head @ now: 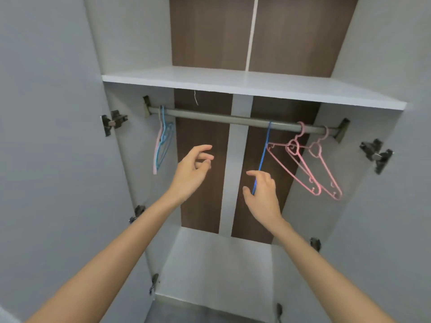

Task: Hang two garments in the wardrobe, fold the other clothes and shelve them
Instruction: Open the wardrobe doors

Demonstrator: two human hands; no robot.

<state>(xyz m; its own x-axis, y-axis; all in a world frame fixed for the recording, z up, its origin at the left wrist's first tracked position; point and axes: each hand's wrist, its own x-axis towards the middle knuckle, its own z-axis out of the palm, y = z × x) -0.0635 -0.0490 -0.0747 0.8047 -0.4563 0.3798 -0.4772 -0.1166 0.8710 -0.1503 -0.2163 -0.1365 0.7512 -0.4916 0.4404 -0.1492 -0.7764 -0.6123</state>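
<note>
The wardrobe (130, 159) stands open in front of the person, with its left door (46, 136) and right door (408, 194) swung wide and dark hinges (114, 122) along both inner edges. A white shelf (233, 83) spans the full width near the top. Just under it a grey rail (210, 115) runs from side wall to side wall on end brackets.

The middle stretch of the rail is bare, so the widest free space lies between the hanger groups. Hard against the left wall hang a pink and a light-blue hanger, the left hangers (161, 145), seen edge-on. Toward the right end two pink hangers (303, 164) hang side by side and overlap, close to the right wall.

Just left of them the blue hanger (264, 150) is hooked on the rail and slants down and leftward to the right hand (263, 194). Its lower end meets that hand between thumb and curved fingers. Whether they actually clamp it cannot be told.

The left hand (192, 171) is raised in the open middle, below the rail and apart from every hanger. Its fingers are loosely curled and hold nothing. Both bare forearms reach up from the bottom corners.

Behind the hands the back panel (200, 136) is dark brown wood grain, split by a white strip (235, 159). Below, a white bottom board (217, 264) closes the hanging space, with a darker surface past its front edge.
</note>
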